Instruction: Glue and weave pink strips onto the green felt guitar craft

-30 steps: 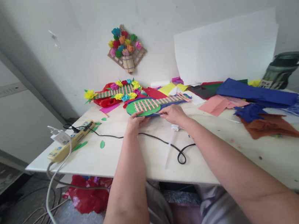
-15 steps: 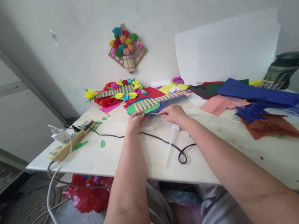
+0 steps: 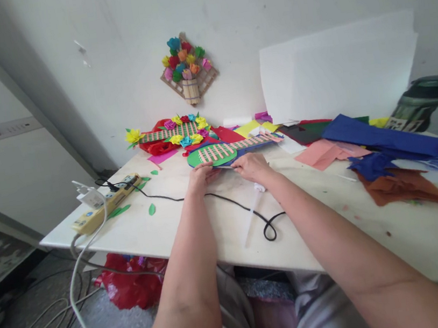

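A guitar-shaped paper craft lies mid-table, with a green body, a lattice of pale pink strips and a blue edge. My left hand grips the near rim of its round body, thumb on top. Close to the same rim, my right hand is closed in a pinch. A thin pale strip runs along the rim between both hands, its right end in the right fingers. Below the right hand is a translucent glue stick with a white piece at its upper end.
A black cord crosses the table from a power strip. Behind stands a flower-trimmed guitar craft. Blue paper, brown crepe paper and a dark bottle occupy the right. Green paper leaves lie at left.
My right hand has moved slightly left along the rim, and less of the strip shows between the hands. The left hand keeps its hold. The whole view has shifted slightly.
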Demonstrator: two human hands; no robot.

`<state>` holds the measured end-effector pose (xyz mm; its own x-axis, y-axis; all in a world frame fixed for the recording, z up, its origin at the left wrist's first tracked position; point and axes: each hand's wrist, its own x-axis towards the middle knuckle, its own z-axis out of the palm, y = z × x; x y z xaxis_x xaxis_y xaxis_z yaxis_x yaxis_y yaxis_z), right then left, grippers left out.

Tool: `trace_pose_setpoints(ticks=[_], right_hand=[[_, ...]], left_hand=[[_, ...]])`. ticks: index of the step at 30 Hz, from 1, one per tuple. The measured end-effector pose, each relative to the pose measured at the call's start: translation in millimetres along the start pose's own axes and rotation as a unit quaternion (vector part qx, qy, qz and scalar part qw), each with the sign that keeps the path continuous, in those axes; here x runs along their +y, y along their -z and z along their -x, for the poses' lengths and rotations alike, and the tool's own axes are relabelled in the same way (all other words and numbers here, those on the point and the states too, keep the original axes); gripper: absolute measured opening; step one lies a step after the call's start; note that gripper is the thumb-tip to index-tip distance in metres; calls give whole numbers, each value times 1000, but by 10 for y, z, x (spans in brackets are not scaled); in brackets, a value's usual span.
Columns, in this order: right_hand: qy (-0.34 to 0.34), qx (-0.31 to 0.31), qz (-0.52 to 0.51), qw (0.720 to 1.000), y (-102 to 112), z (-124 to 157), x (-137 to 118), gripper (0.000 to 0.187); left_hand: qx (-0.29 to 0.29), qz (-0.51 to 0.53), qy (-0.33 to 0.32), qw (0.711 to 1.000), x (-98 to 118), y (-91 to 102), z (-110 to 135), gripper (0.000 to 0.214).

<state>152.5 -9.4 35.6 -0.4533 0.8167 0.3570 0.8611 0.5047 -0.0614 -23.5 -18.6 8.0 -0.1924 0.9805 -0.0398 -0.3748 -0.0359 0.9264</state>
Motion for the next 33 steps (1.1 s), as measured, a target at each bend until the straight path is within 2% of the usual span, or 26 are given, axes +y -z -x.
trace_pose_setpoints(ticks=[4, 10, 15, 19, 23, 27, 33], right_hand=[[-3, 4, 2, 1000, -17, -11, -10, 27], [-6, -9, 13, 1000, -1, -26, -40, 27], [-12, -12, 17, 1000, -3, -48, -68, 27], [-18, -10, 18, 1000, -11, -68, -102, 27], [-13, -4, 21, 1000, -18, -88, -130, 28], [-4, -13, 27, 1000, -28, -100, -141, 29], [3, -31, 37, 999, -39, -96, -139, 29]], left_hand=[[-1, -5, 2, 1000, 8, -11, -6, 27], [23, 6, 45, 999, 46, -29, -29, 23], [40, 4, -2, 999, 40, -41, -34, 26], [115, 47, -21, 992, 19, -116, -32, 34], [191, 106, -47, 975, 2, -178, -17, 28], [211, 135, 4, 968, 23, -164, 6, 22], [170, 82, 62, 980, 35, -132, -46, 33]])
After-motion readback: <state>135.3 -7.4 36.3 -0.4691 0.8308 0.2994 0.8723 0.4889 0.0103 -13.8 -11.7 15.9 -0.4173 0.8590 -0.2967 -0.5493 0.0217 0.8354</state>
